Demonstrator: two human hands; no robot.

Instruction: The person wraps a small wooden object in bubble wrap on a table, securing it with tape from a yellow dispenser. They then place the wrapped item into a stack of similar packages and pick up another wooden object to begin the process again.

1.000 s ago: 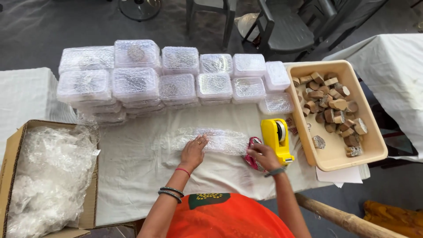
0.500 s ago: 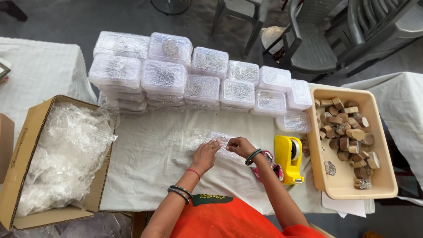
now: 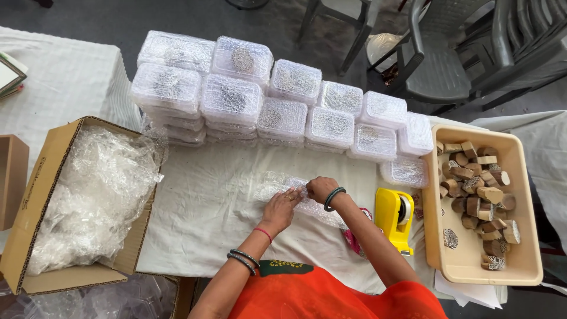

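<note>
My left hand [image 3: 280,207] lies flat on a sheet of clear bubble wrap [image 3: 274,183] spread on the white cloth of the table [image 3: 207,218]. My right hand [image 3: 321,188] pinches the same sheet just to the right, fingers closed on its edge. Both wrists carry bangles. A yellow tape dispenser [image 3: 394,218] stands right of my right forearm.
Stacks of bubble-wrapped clear boxes [image 3: 266,106] fill the table's far side. A beige tray [image 3: 520,177] of wooden blocks [image 3: 475,189] sits at the right. An open cardboard box [image 3: 41,177] of bubble wrap [image 3: 94,195] stands at the left. Grey plastic chairs [image 3: 466,53] are behind.
My right hand left the pink thing beside the tape dispenser and came left onto the bubble wrap next to my left hand. The view shifted left and nearer.
</note>
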